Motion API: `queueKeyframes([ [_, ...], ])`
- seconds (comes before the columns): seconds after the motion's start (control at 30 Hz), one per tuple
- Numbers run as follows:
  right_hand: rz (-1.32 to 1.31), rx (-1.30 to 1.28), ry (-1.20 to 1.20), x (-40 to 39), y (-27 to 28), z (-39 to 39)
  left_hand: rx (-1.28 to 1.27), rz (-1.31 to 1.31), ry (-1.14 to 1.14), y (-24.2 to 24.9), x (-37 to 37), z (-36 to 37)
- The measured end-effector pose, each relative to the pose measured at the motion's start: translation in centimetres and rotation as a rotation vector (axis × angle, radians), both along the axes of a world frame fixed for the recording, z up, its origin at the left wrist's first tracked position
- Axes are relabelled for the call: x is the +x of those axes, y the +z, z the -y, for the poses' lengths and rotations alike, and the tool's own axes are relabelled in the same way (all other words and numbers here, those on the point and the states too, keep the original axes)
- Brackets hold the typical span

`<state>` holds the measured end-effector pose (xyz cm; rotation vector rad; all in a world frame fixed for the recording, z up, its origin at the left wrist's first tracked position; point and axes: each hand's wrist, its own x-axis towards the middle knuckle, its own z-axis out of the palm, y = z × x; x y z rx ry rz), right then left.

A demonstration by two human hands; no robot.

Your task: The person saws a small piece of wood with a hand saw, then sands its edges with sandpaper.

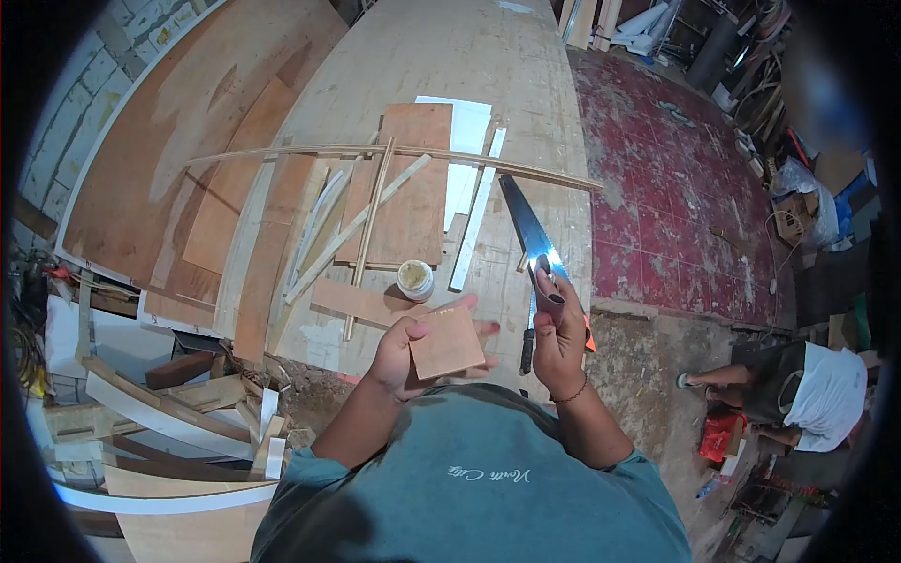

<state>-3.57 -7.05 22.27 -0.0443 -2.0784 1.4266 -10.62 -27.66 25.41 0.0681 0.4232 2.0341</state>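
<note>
My left hand (394, 361) grips a small square wooden board (449, 344), thumb on its top face and fingers spread beneath and beyond it. In my right hand (561, 352) is a small curled piece of sandpaper (547, 289), pinched between thumb and fingers. A hand saw (527, 220) lies behind the right hand, its blade pointing away and a bit of its orange handle (589, 336) showing. Just left of that hand is a black-handled tool (527, 349), partly hidden. A white open jar (415, 280) with pale contents stands beyond the small board.
The workbench (450, 47) carries thin wooden strips (375, 220), a brown plywood panel (413, 188), white sheets (465, 155) and a white strip (479, 220). Curved wooden pieces (169, 418) are stacked at lower left. Another person (817, 394) is at the right, beyond the red floor (657, 188).
</note>
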Motion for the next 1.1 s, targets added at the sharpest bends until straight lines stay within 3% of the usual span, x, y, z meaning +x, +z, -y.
queueKeyframes([
  [0.03,-0.030,-0.083,0.042,0.0,-0.3,-0.1,0.054,0.056,-0.132,0.1,-0.1,0.2],
  [0.17,-0.025,-0.175,0.058,0.6,0.7,-0.4,0.050,-0.024,-0.148,-1.0,0.0,0.3],
  [0.37,0.029,-0.001,0.005,0.3,0.7,-1.0,-0.253,-0.423,0.026,-0.6,1.0,0.0],
  [0.43,0.085,-0.005,0.005,0.2,0.9,-0.8,-0.515,-0.626,0.004,0.0,1.3,0.0],
  [0.47,0.043,0.127,0.016,0.4,1.2,-0.3,-0.514,-0.626,0.006,-0.1,1.6,-0.1],
  [0.53,-0.035,0.362,0.052,1.0,2.8,1.5,-0.654,-0.878,0.119,-0.2,2.2,-0.5],
  [0.57,-0.072,0.441,0.179,1.7,3.7,2.5,-0.630,-1.087,0.206,-1.7,1.9,-1.0],
  [0.6,-0.110,0.518,0.307,2.2,4.2,3.0,-0.630,-1.086,0.205,-2.4,1.9,-1.0],
  [0.67,-0.129,0.572,0.283,1.7,2.8,2.6,-0.632,-0.983,0.024,-2.4,1.9,-1.1],
  [0.7,-0.147,0.628,0.260,1.5,2.3,2.3,-0.606,-1.226,0.086,-0.5,2.2,-0.8],
  [0.73,-0.149,0.631,0.258,1.4,2.2,1.8,-0.603,-1.228,0.087,-0.7,2.3,-0.5],
  [0.8,0.078,0.595,0.000,0.8,2.6,0.9,-0.636,-0.892,0.008,-1.3,2.4,0.1],
  [0.87,-0.177,0.612,0.287,1.7,2.1,1.8,-0.582,-0.746,-0.025,-1.3,2.0,-0.5],
  [0.93,-0.207,0.633,0.354,2.5,3.1,3.2,-0.475,-1.307,-0.004,-0.8,1.6,-0.2],
  [0.97,-0.207,0.632,0.348,2.2,2.7,2.6,-0.520,-1.224,-0.029,-1.2,1.9,-0.2],
  [1.0,-0.100,0.691,0.192,1.4,2.1,1.2,-0.516,-1.226,-0.025,-0.3,1.9,0.1],
  [1.07,0.045,0.670,-0.059,0.4,2.3,0.3,-0.651,-0.675,-0.146,2.0,2.1,1.2],
  [1.1,-0.063,0.654,0.059,0.9,2.3,0.5,-0.649,-0.679,-0.146,1.9,1.9,1.1],
])
